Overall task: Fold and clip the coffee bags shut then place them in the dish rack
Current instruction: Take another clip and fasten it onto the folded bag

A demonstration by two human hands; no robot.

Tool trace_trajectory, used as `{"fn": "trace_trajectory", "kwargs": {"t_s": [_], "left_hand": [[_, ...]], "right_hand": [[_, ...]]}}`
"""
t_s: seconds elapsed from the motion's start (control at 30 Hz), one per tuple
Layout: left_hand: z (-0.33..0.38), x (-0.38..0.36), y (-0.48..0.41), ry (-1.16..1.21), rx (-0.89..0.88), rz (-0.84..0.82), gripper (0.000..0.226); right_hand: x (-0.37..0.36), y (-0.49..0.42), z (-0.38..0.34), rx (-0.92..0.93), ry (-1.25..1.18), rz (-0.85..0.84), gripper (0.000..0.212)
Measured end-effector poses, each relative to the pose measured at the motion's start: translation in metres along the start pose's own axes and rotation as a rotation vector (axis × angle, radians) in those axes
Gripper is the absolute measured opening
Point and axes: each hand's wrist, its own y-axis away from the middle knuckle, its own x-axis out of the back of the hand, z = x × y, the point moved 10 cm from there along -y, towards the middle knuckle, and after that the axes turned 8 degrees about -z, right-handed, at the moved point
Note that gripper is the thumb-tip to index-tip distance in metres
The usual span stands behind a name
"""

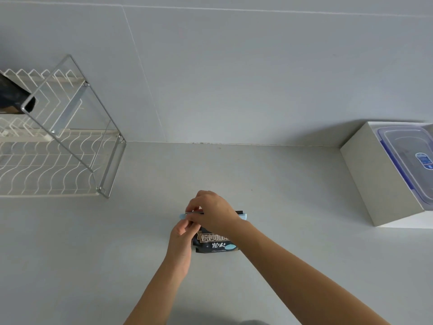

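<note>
A black coffee bag point(214, 241) with white lettering lies flat on the grey counter in front of me. A light blue clip point(243, 216) runs along the bag's folded top edge, its two ends sticking out on either side of my hands. My right hand point(210, 211) presses down on the clip from above. My left hand point(181, 238) pinches the clip's left end beside the bag. A second dark bag point(14, 97) rests on the upper tier of the white wire dish rack point(58, 158) at the far left.
A white box point(375, 181) holding a clear plastic container with a blue-trimmed lid point(407, 156) stands at the right against the wall. The grey wall runs along the back of the counter.
</note>
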Motion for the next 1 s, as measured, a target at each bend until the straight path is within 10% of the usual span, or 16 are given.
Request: {"fn": "trace_trajectory", "kwargs": {"t_s": [1.0], "left_hand": [[0.0013,0.0008,0.0048,-0.077,-0.018,0.122,0.014]], "right_hand": [[-0.0026,-0.0021,-0.0035,-0.116,0.171,-0.053,0.014]]}}
